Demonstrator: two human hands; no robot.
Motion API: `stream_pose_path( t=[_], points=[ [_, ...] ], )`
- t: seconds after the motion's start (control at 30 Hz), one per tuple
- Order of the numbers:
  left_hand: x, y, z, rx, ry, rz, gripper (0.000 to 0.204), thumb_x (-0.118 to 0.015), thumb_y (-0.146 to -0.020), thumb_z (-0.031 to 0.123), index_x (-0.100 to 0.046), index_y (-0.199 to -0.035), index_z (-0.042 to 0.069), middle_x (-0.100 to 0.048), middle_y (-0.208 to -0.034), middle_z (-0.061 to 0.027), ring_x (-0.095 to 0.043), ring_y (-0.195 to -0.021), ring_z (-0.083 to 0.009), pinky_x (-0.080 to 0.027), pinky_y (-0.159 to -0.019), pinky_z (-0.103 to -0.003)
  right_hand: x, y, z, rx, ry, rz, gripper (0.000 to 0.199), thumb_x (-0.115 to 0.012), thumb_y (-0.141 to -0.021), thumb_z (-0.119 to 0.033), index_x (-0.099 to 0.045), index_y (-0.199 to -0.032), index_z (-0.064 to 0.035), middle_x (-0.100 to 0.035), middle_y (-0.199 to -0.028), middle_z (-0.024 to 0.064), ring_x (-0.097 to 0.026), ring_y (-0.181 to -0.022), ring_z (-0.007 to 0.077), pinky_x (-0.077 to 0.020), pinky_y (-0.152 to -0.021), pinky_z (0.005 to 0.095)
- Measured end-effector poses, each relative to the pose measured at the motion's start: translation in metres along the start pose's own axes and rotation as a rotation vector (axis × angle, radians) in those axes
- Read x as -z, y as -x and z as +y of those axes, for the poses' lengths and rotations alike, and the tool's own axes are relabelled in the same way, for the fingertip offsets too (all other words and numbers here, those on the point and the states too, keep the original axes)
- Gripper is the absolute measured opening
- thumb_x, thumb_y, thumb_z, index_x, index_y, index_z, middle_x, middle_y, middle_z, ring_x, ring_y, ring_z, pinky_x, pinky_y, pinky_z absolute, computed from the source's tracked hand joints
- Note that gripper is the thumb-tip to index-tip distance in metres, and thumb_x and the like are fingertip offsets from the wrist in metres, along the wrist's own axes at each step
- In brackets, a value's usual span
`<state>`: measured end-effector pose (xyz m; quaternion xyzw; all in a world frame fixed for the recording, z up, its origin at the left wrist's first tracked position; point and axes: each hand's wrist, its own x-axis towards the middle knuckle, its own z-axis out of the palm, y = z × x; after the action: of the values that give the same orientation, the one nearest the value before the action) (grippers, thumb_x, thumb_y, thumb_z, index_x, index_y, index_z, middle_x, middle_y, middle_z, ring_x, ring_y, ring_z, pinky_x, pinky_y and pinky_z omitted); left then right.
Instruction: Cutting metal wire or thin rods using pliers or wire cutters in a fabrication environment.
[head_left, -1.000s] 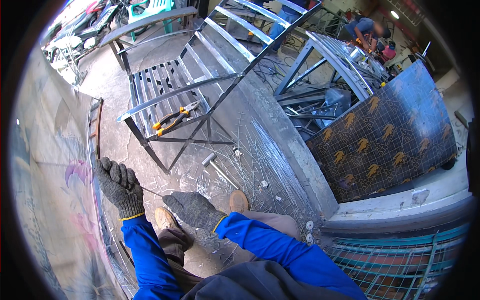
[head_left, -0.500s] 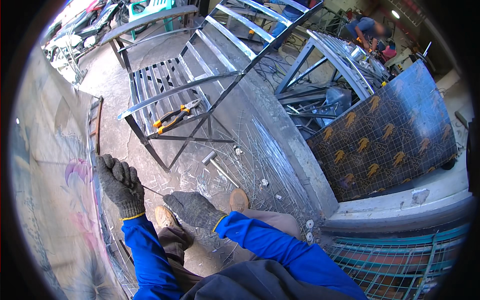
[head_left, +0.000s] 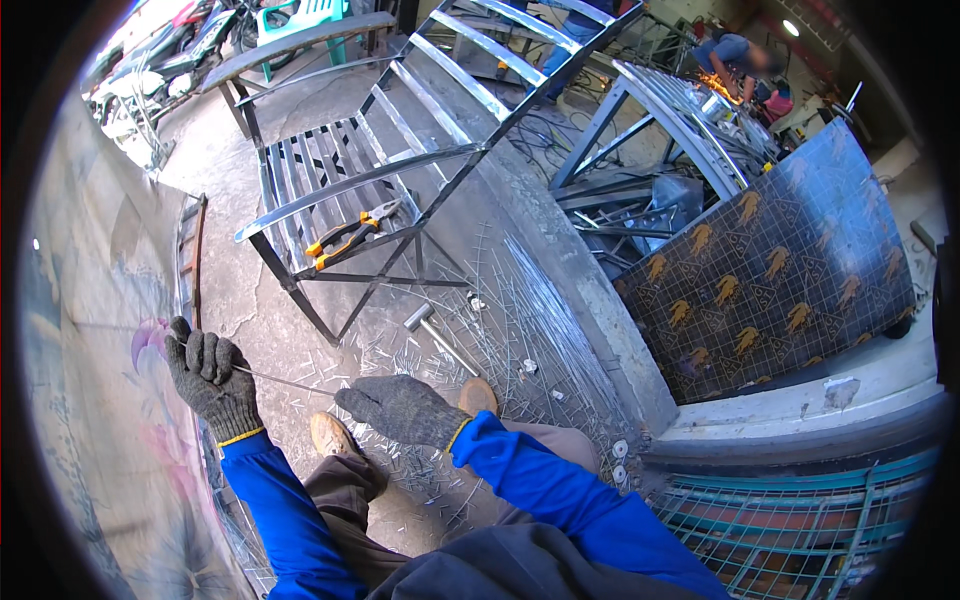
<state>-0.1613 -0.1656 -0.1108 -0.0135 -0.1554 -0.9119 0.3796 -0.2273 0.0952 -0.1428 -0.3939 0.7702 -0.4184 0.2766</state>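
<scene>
A thin metal rod [head_left: 292,383] spans the gap between my two gloved hands, slanting slightly down to the right. My left hand [head_left: 212,378], in a dark grey knit glove, is closed around its left end, with the thumb raised. At the other end, my right hand [head_left: 402,410] is closed on the rod, back of the glove facing up. Beyond them, pliers with orange and black handles [head_left: 350,238] rest on the slatted seat of a metal bench [head_left: 300,170]. A hammer [head_left: 442,335] lies on the floor in front of my right foot.
Cut rod pieces [head_left: 400,370] and long thin rods [head_left: 560,320] litter the concrete floor. To my left hangs a patterned cloth [head_left: 110,400]. On the right stand a dark printed panel [head_left: 770,270], a metal-laden table [head_left: 670,110] and teal wire mesh [head_left: 790,530]. A co-worker [head_left: 735,60] bends near sparks.
My left hand has moved left and a little down, my right hand slightly right. More of the rod shows between them. Orange sparks now fly by the co-worker's hands.
</scene>
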Motion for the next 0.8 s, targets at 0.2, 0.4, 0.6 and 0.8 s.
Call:
stream_pose_path(
  t=[0.2,0.4,0.6,0.8],
  points=[
    [-0.008,-0.001,-0.012,0.037,-0.013,-0.003,0.031,-0.045,-0.103,0.031,-0.056,-0.089,0.006,-0.031,-0.057,0.0037,-0.027,-0.043,-0.0066,-0.027,-0.038,-0.023,0.002,0.001,-0.016,-0.192,-0.013,-0.063,0.044,-0.043,-0.098,-0.046,-0.064,-0.117,-0.0112,-0.065,-0.112,0.0164,-0.060,-0.105,0.0383,-0.0483,-0.089,0.0453],
    [-0.003,0.001,-0.007,-0.048,-0.110,0.082,0.034,-0.043,-0.103,0.032,-0.048,-0.075,0.013,-0.029,-0.051,0.0036,-0.022,-0.038,-0.0068,-0.023,-0.034,-0.023,-0.027,0.002,0.006,0.031,0.209,0.061,0.039,-0.039,-0.101,-0.039,-0.061,-0.121,-0.0148,-0.063,-0.118,0.0132,-0.062,-0.103,0.0362,-0.0495,-0.086,0.0454],
    [-0.034,0.008,-0.011,-0.143,-0.201,0.121,0.035,-0.041,-0.104,0.030,-0.044,-0.073,0.014,-0.029,-0.050,0.0033,-0.022,-0.036,-0.0071,-0.023,-0.032,-0.023,-0.037,0.002,0.010,0.079,0.260,0.108,0.039,-0.039,-0.100,-0.040,-0.061,-0.121,-0.0151,-0.064,-0.115,0.0133,-0.063,-0.101,0.0363,-0.0497,-0.086,0.0461],
    [-0.035,0.010,-0.007,-0.180,-0.249,0.100,0.035,-0.042,-0.104,0.033,-0.045,-0.073,0.015,-0.029,-0.050,0.0037,-0.021,-0.035,-0.0076,-0.023,-0.032,-0.023,-0.041,-0.002,0.006,0.092,0.270,0.047,0.036,-0.052,-0.090,-0.015,-0.058,-0.125,-0.0102,-0.063,-0.116,0.0152,-0.065,-0.101,0.0333,-0.0525,-0.084,0.0422]
  ],
)
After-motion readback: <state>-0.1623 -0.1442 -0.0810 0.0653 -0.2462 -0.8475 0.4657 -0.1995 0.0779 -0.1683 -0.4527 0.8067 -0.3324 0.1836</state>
